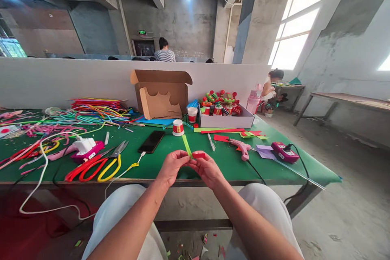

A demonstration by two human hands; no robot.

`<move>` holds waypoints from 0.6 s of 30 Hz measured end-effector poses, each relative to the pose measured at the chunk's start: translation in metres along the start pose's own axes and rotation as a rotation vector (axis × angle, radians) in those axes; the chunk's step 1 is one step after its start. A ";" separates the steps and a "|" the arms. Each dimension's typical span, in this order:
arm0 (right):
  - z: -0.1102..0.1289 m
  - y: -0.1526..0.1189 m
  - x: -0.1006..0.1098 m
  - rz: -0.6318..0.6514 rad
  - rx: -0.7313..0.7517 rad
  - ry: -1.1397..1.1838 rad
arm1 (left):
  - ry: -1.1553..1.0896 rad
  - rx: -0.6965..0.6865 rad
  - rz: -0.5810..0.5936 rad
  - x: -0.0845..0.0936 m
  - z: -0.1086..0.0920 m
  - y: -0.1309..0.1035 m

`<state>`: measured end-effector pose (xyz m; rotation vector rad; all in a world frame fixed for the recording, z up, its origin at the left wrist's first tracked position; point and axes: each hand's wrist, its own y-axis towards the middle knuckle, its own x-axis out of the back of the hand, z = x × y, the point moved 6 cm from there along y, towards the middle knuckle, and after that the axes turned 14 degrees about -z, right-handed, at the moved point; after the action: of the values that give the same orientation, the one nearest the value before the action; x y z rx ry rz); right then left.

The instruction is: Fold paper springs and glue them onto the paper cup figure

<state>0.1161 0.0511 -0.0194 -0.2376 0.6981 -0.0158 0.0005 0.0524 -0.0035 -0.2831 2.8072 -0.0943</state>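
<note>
Near the table's front edge, my left hand [174, 165] pinches a light-green paper strip [187, 145] that points away from me. My right hand [208, 167] meets it from the other side, thumb and fingers closed on a short red paper strip [199, 155]. Where the two strips meet, my fingertips hide the join. Just beyond the green strip stands a small red-and-white paper cup [178, 127]. A pink glue gun [242, 148] lies to the right of my right hand. A black phone [151, 141] lies to the left of my left hand.
Scissors [109, 164] lie at left, near a plugged-in power strip [88, 150] and piled coloured pipe cleaners [97, 109]. An open cardboard box [163, 101] and a white box [227, 121] of decorated cups stand behind. Another power strip [284, 152] is at right. Two people are farther off.
</note>
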 end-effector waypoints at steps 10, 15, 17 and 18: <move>0.002 -0.008 -0.005 -0.037 0.091 -0.007 | -0.024 -0.019 0.030 -0.004 -0.003 -0.005; 0.003 -0.009 -0.008 -0.039 0.112 -0.048 | -0.024 -0.060 0.071 -0.003 -0.004 -0.004; 0.004 -0.010 -0.008 -0.034 0.130 -0.078 | -0.010 -0.069 0.072 -0.002 -0.004 -0.003; 0.004 -0.010 -0.008 -0.033 0.142 -0.092 | -0.001 -0.072 0.069 -0.001 -0.004 -0.003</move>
<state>0.1128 0.0428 -0.0090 -0.1132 0.5987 -0.0852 0.0010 0.0504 0.0013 -0.2025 2.8198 0.0223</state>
